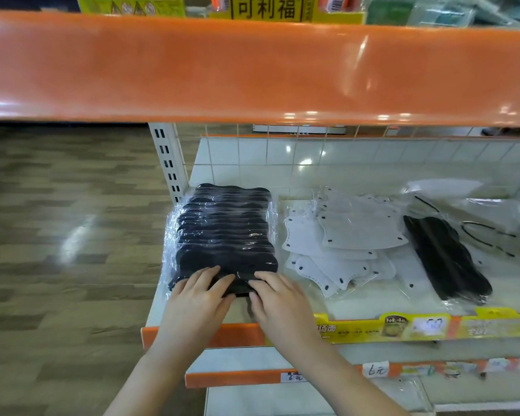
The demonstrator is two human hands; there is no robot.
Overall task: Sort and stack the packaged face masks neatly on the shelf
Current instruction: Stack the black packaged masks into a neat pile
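Head view: stack of black packaged masks (225, 232) lies at left end of the white shelf (357, 172), fanned in overlapping rows w/ clear wrap, running from the back toward the front edge. Both hands sit at the near end of that stack. Left hand (197, 295) lies on the stack's front-left corner, right hand (278, 298) on the front-right, fingertips of the two close together over the nearest pack.

Just right of the stack: loose heap of white packaged masks (342, 244), tilted diff. ways, not aligned. Further right, another black pack (444, 259) lies diagonal, then more clear-wrapped packs (492, 223) w/ black ear loops. Orange upper shelf edge (252, 70) hangs across the top, hiding the back of the shelf. Yellow price strip (402, 327) runs along the front lip.

Both hands: fingers mostly straight, slightly bent, spread flat and pressing down on the nearest black pack; nothing pinched.
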